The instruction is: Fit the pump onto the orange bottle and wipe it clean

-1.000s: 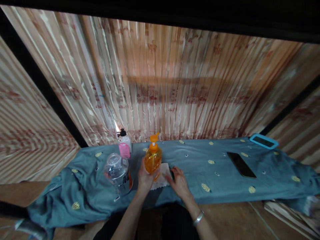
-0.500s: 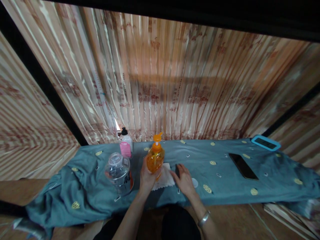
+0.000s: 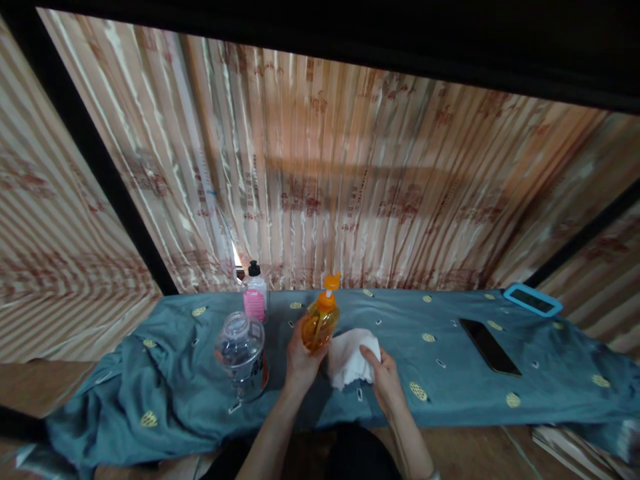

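My left hand (image 3: 302, 363) is wrapped round the lower part of a clear pump bottle (image 3: 320, 325) with an orange pump head and amber contents. The bottle leans slightly to the right, above the cloth-covered surface. In my right hand (image 3: 386, 377) is a white cloth (image 3: 353, 357), pinched at its right side between thumb and fingers. The cloth hangs just right of the bottle, and its lower edge looks wavy. Left of my left hand stands a large clear plastic jug (image 3: 241, 360). Behind the jug is a bottle with a pink label (image 3: 255, 303) and a black cap.
A teal cover with yellow pineapple prints (image 3: 190, 373) drapes the low table. On its right lie a dark phone (image 3: 490, 347) and a blue-framed device (image 3: 533, 300). Patterned curtains (image 3: 320, 167) hang behind, between black frame bars (image 3: 95, 153).
My right hand has picked up the white cloth, which was lying flat under the bottle. The pump bottle now tilts a little more to the right. The view has shifted slightly.
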A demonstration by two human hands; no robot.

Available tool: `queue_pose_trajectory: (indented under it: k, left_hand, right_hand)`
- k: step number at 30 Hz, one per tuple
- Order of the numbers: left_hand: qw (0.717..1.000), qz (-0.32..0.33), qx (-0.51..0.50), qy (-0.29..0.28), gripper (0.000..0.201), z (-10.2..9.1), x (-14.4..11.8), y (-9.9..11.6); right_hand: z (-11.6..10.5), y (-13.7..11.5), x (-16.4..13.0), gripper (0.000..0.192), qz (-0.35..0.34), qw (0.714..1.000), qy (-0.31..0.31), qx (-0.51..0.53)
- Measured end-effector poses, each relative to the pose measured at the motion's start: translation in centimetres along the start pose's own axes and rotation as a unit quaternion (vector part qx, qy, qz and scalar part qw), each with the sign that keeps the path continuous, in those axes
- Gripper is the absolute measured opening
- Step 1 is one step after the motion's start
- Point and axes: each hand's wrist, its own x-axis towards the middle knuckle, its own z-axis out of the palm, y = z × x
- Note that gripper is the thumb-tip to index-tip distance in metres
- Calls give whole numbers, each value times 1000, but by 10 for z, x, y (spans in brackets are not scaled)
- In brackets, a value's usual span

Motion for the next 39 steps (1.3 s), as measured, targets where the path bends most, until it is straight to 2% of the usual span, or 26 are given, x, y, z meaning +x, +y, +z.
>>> queue_pose_trajectory:
  k: [2, 5, 8, 10, 12, 14, 16, 18, 20, 24, 26, 28, 30, 33, 35, 39]
  left_hand:
    - [1000, 0, 0, -12, 63, 2, -2, 1]
    - [999, 2, 22, -23, 63, 3, -3, 1]
    - [999, 5, 33, -29, 67, 1, -5, 1]
    - [999, 4, 32, -37, 68, -2, -6, 1]
    - [998, 0, 39, -41, 66, -5, -6, 2]
    - [998, -3, 49, -42, 64, -7, -6, 2]
    - [998, -7, 53, -40, 64, -7, -6, 0]
    - [998, -9, 42, -36, 65, -6, -5, -2]
    - [999, -4, 26, -27, 63, -4, -5, -4]
    - [999, 12, 28, -27, 58, -1, -8, -7]
    - [998, 33, 33, -36, 62, 1, -12, -10]
    - [996, 64, 35, -45, 69, 4, -16, -15]
    - [994, 86, 28, -63, 80, 7, -22, -21]
    - [991, 92, 13, -93, 89, 10, -32, -27]
    - [987, 106, 13, -120, 91, 10, -38, -27]
    - [980, 138, 21, -144, 84, 9, -44, -24]
  right_hand:
    - [10, -30, -8, 57, 18, 996, -3, 89]
    - [36, -68, -13, 53, -42, 993, -78, 81]
    - [66, -80, -10, 50, -181, 966, -184, 19]
    - [82, -75, -5, 43, -207, 956, -206, -36]
    - [94, -65, 0, 39, -265, 938, -167, -148]
    - [100, -54, 3, 37, -318, 916, -124, -212]
    - [100, -44, 5, 37, -341, 909, -99, -219]
    - [98, -32, 3, 42, -337, 914, -93, -205]
    - [92, -17, 0, 49, -301, 931, -103, -177]
    - [81, 11, -3, 76, -152, 977, -84, -128]
    - [78, 9, -3, 84, -103, 986, -56, -115]
    - [79, -9, -5, 84, -99, 991, -41, -78]
    - [84, -35, -9, 76, -145, 987, -38, -53]
    - [94, -64, -17, 68, -206, 972, -42, -103]
    - [97, -68, -19, 65, -239, 958, -32, -153]
    - [94, -52, -13, 53, -340, 907, -28, -248]
